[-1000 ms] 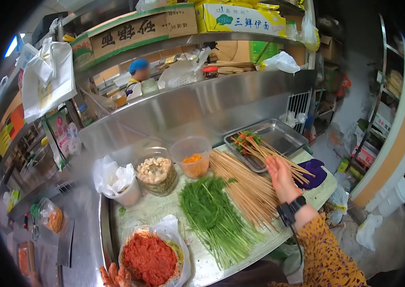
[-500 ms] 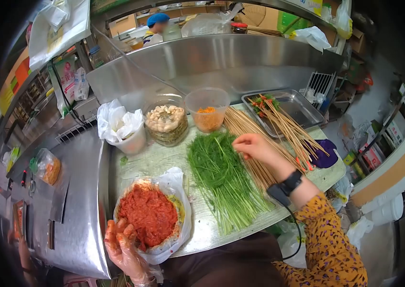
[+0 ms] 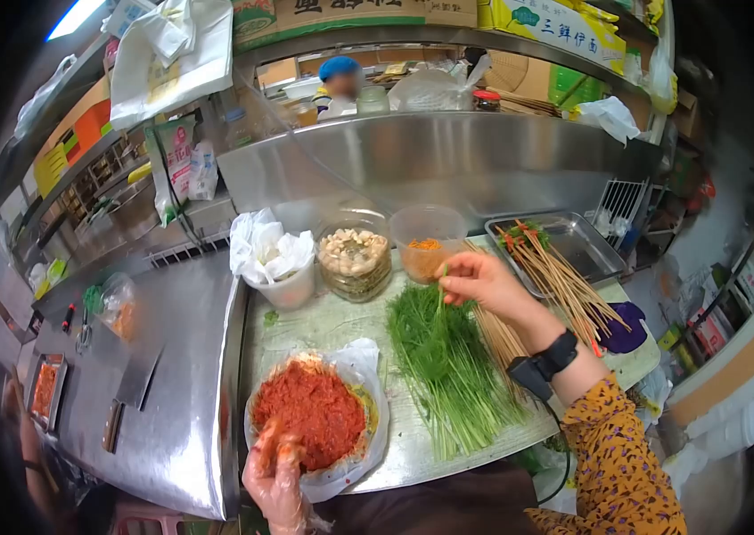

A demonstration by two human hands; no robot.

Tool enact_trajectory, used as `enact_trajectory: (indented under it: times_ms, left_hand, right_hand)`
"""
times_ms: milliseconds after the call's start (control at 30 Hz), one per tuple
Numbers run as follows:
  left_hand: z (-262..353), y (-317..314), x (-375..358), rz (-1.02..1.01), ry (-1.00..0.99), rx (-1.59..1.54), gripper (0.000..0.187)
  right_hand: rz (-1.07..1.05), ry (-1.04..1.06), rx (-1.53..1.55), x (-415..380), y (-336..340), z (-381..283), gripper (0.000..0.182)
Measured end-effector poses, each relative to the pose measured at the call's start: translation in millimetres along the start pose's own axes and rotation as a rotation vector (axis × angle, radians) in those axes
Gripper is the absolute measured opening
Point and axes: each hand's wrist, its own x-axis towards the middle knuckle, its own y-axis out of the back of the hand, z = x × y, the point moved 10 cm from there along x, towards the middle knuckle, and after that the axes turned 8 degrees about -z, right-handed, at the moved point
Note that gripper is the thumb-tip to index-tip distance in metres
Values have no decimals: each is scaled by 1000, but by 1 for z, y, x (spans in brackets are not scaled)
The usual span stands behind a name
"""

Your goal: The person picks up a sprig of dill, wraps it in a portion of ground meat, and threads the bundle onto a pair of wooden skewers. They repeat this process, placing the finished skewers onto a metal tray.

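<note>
My right hand is raised over the far end of a pile of feathery green herbs, much like dill or fennel fronds. Its thumb and fingertips pinch a thin green herb sprig. My left hand, in a clear plastic glove smeared red, is at the near left rim of a bowl lined with a white plastic bag. Its fingers are bent and apart, with nothing visible in them. Chunky red paste fills the bowl. Bamboo skewers lie beside the herbs, partly under my right wrist.
Along the back stand a bag-lined white tub, a glass jar of pale cloves and a clear tub with orange bits. A metal tray holds filled skewers. A cleaver lies left. Someone in a blue cap is behind.
My right hand has risen from the herbs and now pinches a sprig. My left hand's fingers have come closer together at the bowl's rim. The head view has shifted up and left.
</note>
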Motion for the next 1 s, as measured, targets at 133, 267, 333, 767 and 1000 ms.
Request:
enact_trajectory:
  times_ms: [133, 267, 333, 767, 1000]
  left_hand:
    - [5, -25, 8, -30, 40, 124, 27]
    - [31, -83, 22, -306, -208, 433, 27]
    - [23, -103, 20, -378, -117, 365, 26]
    - [-32, -72, -2, -250, 363, -372, 21]
    - [-6, -44, 1, -135, 212, -77, 13]
  right_hand:
    - [-128, 6, 56, -18, -41, -39, 15]
    - [-291, 38, 173, -36, -96, -45, 13]
    - [-321, 55, 190, -44, -120, -42, 13]
    - [-252, 209, 11, -65, -172, -19, 9]
    - [-311, 281, -326, -63, -162, -60, 30]
